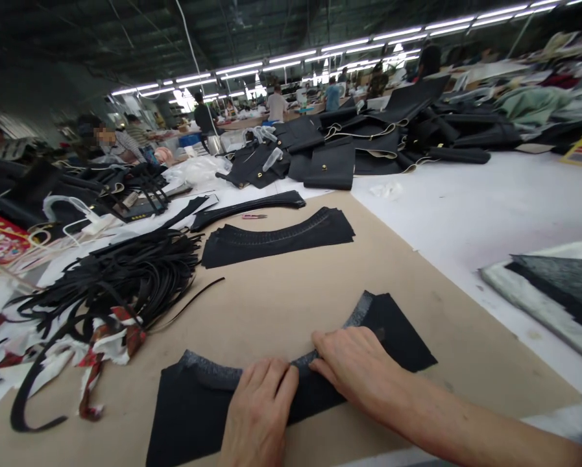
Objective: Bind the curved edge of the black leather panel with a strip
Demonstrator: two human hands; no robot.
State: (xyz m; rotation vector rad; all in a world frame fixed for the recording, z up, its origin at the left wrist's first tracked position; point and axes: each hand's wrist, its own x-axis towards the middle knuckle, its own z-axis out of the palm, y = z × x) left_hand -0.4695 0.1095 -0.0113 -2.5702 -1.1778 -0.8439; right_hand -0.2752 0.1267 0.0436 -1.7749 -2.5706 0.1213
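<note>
Down at 6 o'clock, both hands bear on a curved black piece (398, 344) that lies flat on a brown board (281, 298) on the table (466, 207). The left hand (259, 408) rests palm down, its fingers bent and their tips on a grey band (207, 375) that follows the piece's upper edge. The right hand (359, 366) lies flat just beside it, fingers together and pointing toward 9 o'clock, also on the band. Neither hand closes round anything. Whether a fold is nipped under the fingertips I cannot tell.

Judging by how things lie, the work is at the middle of that edge. The band shows bare toward 9 o'clock and again toward 2 o'clock, so some of it seems unpressed. A stack (276, 239) of like curved pieces sits at 12 o'clock on the board. I cannot tell whether those are finished or waiting.

Beyond the stack lie a narrower black strip (246, 206) and a small pink tool (254, 216). At 10 o'clock a tangle of straps (125, 275) spreads over the board's edge, with red and white scraps (108, 340) below it near the piece's left end. A pile (329, 165) of black parts crowds the far table, and a grey slab (558, 285) sits at 3 o'clock. Other people (276, 104) work far off. Nothing lies across the piece itself.
</note>
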